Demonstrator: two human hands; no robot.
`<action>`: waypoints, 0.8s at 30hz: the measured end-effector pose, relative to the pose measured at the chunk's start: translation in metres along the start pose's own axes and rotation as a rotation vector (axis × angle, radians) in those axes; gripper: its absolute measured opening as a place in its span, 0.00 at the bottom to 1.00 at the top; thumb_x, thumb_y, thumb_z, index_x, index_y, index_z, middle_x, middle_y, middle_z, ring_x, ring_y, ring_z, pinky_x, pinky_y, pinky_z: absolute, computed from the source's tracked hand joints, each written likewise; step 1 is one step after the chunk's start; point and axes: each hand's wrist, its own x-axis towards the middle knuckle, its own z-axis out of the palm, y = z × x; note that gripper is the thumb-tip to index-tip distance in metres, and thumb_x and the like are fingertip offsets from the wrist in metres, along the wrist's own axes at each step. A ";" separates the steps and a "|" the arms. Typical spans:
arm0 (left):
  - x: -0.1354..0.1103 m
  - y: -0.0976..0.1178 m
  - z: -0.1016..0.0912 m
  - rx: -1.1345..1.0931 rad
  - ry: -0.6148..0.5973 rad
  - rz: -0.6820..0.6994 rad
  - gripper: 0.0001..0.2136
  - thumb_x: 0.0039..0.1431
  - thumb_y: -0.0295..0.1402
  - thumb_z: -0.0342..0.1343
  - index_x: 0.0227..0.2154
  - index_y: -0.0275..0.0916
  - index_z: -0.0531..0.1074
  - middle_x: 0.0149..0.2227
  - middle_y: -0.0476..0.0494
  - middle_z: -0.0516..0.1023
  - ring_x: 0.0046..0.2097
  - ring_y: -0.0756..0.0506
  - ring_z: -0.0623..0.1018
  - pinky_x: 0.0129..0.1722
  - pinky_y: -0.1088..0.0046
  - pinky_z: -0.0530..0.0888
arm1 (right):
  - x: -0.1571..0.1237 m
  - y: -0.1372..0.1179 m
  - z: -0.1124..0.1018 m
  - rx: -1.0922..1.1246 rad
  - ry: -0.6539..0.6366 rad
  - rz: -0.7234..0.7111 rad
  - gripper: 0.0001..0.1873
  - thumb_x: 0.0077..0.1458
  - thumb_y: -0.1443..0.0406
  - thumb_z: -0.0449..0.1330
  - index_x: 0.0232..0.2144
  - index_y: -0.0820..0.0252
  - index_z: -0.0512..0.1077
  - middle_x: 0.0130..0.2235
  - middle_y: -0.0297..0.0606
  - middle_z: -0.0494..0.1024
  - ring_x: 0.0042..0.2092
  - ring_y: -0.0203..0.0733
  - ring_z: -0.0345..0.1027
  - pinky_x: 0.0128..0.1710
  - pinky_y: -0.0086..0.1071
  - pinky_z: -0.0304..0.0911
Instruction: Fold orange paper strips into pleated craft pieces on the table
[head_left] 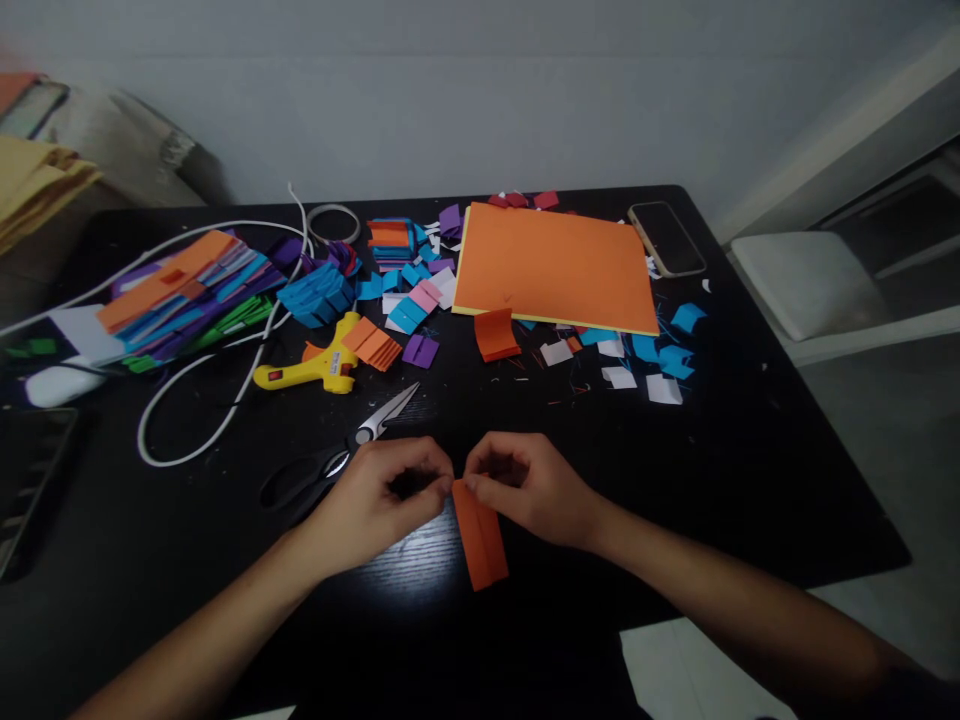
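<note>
Between my two hands hangs a folded orange paper strip (480,540), with a crease running along its length. My left hand (382,495) pinches its top left corner between thumb and index finger. With thumb and fingertips together, my right hand (529,490) grips the same top edge, close beside the left. Black-handled scissors (375,425) lie partly behind my left hand, blades open slightly and pointing away. A yellow glue gun (315,370) rests further left. Beyond my hands is a small folded orange paper piece (496,336).
Orange and yellow sheets (559,265) lie at the back, beside a phone (667,238). Coloured paper bundles (195,300) and a looping white cable (150,430) occupy the left. Blue and white scraps (664,390) are scattered at right. A white chair (810,285) stands past the table edge.
</note>
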 end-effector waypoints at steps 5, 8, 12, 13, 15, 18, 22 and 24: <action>-0.001 0.000 0.000 0.000 0.002 0.024 0.06 0.60 0.26 0.56 0.30 0.37 0.77 0.26 0.52 0.78 0.28 0.52 0.74 0.29 0.80 0.69 | 0.001 -0.003 -0.004 0.006 -0.031 0.006 0.02 0.52 0.67 0.65 0.28 0.60 0.77 0.29 0.31 0.76 0.31 0.35 0.68 0.32 0.29 0.63; -0.001 -0.001 -0.003 -0.017 0.022 0.016 0.05 0.59 0.26 0.56 0.31 0.37 0.77 0.27 0.51 0.79 0.29 0.52 0.75 0.30 0.79 0.70 | 0.003 -0.002 -0.008 0.040 -0.010 0.011 0.02 0.52 0.66 0.65 0.29 0.60 0.77 0.29 0.32 0.77 0.31 0.35 0.69 0.33 0.30 0.64; -0.001 0.000 -0.005 -0.017 0.035 0.013 0.06 0.60 0.27 0.56 0.31 0.37 0.77 0.26 0.51 0.78 0.28 0.52 0.74 0.29 0.79 0.70 | 0.004 -0.001 -0.008 0.052 0.008 0.005 0.03 0.52 0.66 0.66 0.29 0.60 0.77 0.28 0.32 0.77 0.31 0.35 0.68 0.33 0.30 0.63; -0.001 0.000 -0.005 -0.014 0.037 0.013 0.06 0.60 0.27 0.56 0.30 0.37 0.77 0.26 0.51 0.78 0.28 0.52 0.74 0.29 0.79 0.70 | 0.004 -0.001 -0.008 0.053 0.008 0.006 0.03 0.52 0.65 0.66 0.29 0.60 0.77 0.29 0.32 0.77 0.31 0.36 0.69 0.33 0.31 0.64; 0.000 0.000 -0.004 -0.011 0.039 0.013 0.06 0.60 0.28 0.56 0.30 0.37 0.77 0.25 0.51 0.78 0.28 0.52 0.74 0.29 0.79 0.70 | 0.004 -0.001 -0.006 0.063 -0.005 0.014 0.05 0.54 0.63 0.67 0.31 0.60 0.78 0.30 0.33 0.78 0.32 0.37 0.70 0.34 0.31 0.65; 0.001 -0.002 -0.003 -0.016 0.031 0.009 0.05 0.61 0.28 0.57 0.31 0.37 0.78 0.26 0.51 0.78 0.28 0.52 0.75 0.29 0.79 0.70 | 0.003 -0.001 -0.004 0.056 -0.018 0.026 0.08 0.54 0.61 0.69 0.32 0.60 0.79 0.31 0.34 0.79 0.33 0.37 0.71 0.34 0.31 0.66; 0.000 -0.002 -0.001 -0.054 0.023 -0.025 0.09 0.67 0.35 0.57 0.34 0.36 0.78 0.27 0.49 0.78 0.29 0.51 0.75 0.30 0.78 0.70 | 0.003 -0.001 -0.005 0.029 0.029 0.016 0.08 0.56 0.60 0.68 0.30 0.60 0.79 0.29 0.33 0.78 0.31 0.36 0.70 0.33 0.31 0.65; -0.001 -0.002 0.001 -0.079 0.008 -0.054 0.10 0.68 0.38 0.58 0.36 0.37 0.78 0.29 0.48 0.80 0.31 0.50 0.76 0.31 0.77 0.71 | 0.004 -0.001 -0.005 0.046 0.071 0.010 0.09 0.57 0.59 0.68 0.31 0.60 0.79 0.30 0.34 0.80 0.32 0.37 0.72 0.34 0.31 0.67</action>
